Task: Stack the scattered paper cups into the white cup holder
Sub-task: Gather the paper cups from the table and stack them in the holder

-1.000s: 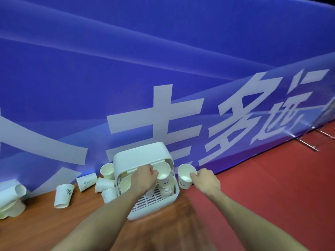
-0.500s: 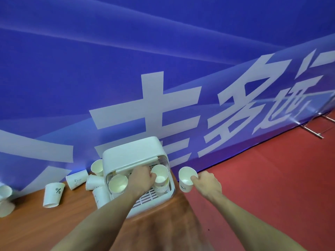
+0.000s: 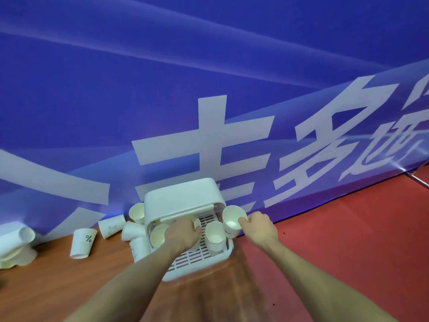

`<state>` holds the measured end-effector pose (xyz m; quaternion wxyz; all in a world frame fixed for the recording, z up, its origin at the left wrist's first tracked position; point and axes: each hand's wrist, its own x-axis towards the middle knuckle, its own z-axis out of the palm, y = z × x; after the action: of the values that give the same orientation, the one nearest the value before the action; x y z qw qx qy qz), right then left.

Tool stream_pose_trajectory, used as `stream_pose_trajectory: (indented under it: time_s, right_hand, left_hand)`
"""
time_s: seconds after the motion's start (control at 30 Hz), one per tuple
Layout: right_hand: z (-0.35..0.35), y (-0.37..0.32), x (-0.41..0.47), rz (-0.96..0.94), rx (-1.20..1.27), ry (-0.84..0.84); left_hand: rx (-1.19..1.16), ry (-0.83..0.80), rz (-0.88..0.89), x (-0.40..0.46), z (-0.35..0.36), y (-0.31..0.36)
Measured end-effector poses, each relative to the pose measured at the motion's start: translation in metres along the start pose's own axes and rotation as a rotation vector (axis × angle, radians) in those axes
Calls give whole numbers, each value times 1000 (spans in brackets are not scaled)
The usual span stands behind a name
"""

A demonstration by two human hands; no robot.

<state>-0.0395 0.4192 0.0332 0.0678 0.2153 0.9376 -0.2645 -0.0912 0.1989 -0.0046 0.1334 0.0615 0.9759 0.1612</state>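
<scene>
Cups are partly stacked in the white cup holder (image 3: 183, 198) at 12 o'clock — our right hand (image 3: 257, 226) pinches one cup (image 3: 233, 220) above the stack (image 3: 214, 238), our left hand (image 3: 183, 233) grips another inside. Several loose cups (image 3: 83, 242) wait at 10 o'clock.

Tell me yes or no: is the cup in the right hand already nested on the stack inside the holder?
No: the right hand holds its cup above and beside the stack in the white cup holder, apart from it.

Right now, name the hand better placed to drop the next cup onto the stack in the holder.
Right. The right hand holds a cup just above the stack in the white holder; the left hand is deeper inside.
</scene>
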Motion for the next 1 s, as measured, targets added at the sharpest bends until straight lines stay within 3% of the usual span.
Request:
stream_pose_trajectory:
  time_s: [0.27,0.7,1.0]
  right_hand:
    - [25,-28,6,-117,-81,-47]
    - [77,-14,28,-75,-256,-163]
    - [67,-20,25,-55,-306,-57]
  left_hand:
    - [5,33,-35,-13,-12,-22]
    - [-84,-65,-145,-36,3,-54]
    - [-34,-44,-181,-41,-11,-83]
